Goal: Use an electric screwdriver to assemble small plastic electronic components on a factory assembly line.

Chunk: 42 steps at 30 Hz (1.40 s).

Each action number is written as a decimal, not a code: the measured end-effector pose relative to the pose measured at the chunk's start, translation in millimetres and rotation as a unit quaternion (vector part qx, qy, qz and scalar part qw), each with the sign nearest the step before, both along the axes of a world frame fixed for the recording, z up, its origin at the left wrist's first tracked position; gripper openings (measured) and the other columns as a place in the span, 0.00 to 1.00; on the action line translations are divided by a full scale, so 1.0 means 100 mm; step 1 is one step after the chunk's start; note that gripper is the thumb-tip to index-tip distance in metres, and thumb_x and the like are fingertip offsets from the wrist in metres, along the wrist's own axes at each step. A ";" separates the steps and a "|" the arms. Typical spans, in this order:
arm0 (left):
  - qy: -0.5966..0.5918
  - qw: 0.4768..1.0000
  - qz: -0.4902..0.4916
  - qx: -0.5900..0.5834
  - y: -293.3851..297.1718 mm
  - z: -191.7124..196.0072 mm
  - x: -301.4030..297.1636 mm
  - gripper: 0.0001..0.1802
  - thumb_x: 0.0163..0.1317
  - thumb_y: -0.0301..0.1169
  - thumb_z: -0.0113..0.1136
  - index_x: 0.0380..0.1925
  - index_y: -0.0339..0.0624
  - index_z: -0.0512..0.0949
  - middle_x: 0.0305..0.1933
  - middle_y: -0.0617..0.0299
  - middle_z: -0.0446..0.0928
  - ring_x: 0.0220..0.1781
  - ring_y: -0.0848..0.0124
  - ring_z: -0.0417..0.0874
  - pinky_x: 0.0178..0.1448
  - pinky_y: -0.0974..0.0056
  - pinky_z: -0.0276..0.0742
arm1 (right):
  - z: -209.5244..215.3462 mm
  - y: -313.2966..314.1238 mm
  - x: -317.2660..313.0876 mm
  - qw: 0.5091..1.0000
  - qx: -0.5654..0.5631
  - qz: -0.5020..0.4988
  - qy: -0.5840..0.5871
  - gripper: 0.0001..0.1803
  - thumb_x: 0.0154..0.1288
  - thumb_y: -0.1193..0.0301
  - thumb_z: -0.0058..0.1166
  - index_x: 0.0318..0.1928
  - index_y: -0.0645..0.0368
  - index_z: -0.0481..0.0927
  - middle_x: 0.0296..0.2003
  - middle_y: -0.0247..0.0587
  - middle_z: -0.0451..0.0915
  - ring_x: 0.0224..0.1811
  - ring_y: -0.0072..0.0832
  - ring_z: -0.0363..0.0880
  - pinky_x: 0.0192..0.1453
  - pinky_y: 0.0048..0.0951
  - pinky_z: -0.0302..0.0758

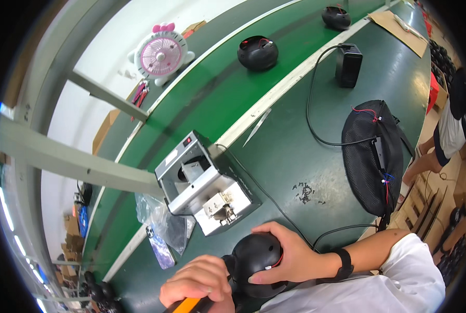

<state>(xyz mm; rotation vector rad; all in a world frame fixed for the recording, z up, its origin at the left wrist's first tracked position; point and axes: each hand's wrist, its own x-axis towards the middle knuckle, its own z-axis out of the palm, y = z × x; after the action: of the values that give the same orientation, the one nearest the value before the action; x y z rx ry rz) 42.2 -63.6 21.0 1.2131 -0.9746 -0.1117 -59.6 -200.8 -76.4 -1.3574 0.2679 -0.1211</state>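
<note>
My right hand point(298, 255) is wrapped round a round black plastic housing point(256, 255) at the table's near edge. A bit of red wire and a small white connector show beside the thumb. My left hand point(199, 284) is closed round a black-and-orange screwdriver point(187, 304), whose dark front end meets the left side of the housing. The tip itself is hidden. Just beyond my hands stands a metal screw feeder point(212, 182) with a red switch. Small dark screws point(306, 193) lie scattered on the green table to its right.
Two more black housings point(258, 53) sit on the green conveyor belt point(201, 107). A black mesh bag point(366, 156) and a black power pack point(349, 66) joined by cable lie right. A phone point(160, 250), plastic bag point(160, 216), tweezers point(257, 128) and pink-white fan point(161, 55) are around.
</note>
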 end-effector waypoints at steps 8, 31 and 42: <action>0.046 0.997 -0.029 -0.046 -0.11 -0.02 0.11 0.41 0.62 0.73 0.54 0.41 0.40 0.74 0.23 0.63 0.72 0.22 0.69 0.71 0.33 0.61 0.66 | -0.02 -0.03 0.02 0.999 -0.044 -0.003 0.004 0.54 0.44 0.43 0.79 0.61 0.69 0.69 0.53 0.53 0.76 0.56 0.40 0.79 0.62 0.36 0.76; 0.162 0.985 -0.017 -0.061 -0.32 0.10 0.57 0.39 0.69 0.69 0.37 0.41 0.40 0.73 0.18 0.65 0.69 0.15 0.71 0.67 0.24 0.62 0.65 | 0.06 -0.05 0.05 0.996 -0.072 0.045 -0.007 0.55 0.45 0.39 0.76 0.60 0.70 0.71 0.55 0.55 0.75 0.59 0.44 0.76 0.64 0.38 0.73; 0.144 0.979 -0.143 -0.029 -0.22 0.45 0.11 0.37 0.70 0.68 0.44 0.47 0.43 0.76 0.23 0.66 0.73 0.20 0.70 0.70 0.28 0.63 0.62 | 0.13 -0.01 0.09 0.990 -0.123 0.074 0.011 0.56 0.44 0.37 0.75 0.61 0.69 0.70 0.56 0.53 0.75 0.61 0.47 0.74 0.65 0.40 0.72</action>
<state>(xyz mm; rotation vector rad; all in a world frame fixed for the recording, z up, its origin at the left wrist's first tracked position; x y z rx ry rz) 53.7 -85.7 65.5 0.9652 -0.8830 -0.4709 -50.2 -201.6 -63.3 -1.6192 0.1721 -0.0146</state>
